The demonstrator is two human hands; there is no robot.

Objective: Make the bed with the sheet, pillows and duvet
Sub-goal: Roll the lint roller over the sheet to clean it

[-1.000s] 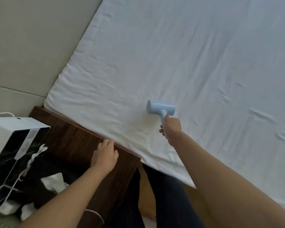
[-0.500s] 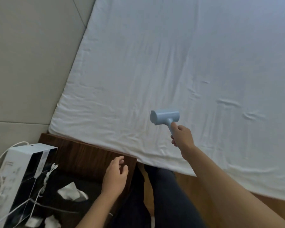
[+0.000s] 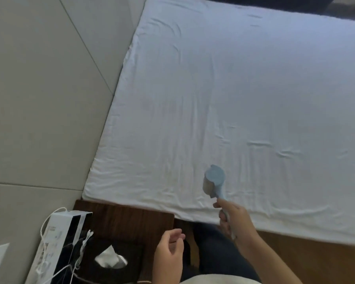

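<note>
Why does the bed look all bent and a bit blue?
Head view: the wide-angle lens bows the sheet edges; dim light tints the sheet bluish; the right hand gripping the blue lint roller is softly blurred, as is the left hand.

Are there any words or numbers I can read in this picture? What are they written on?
None can be read.
White paper bag: dark print on its side, too small and blurred to read.
Strip label on the bag: blurred, unreadable.
Blue lint roller, white sheet, tissue box: no writing visible.
</note>
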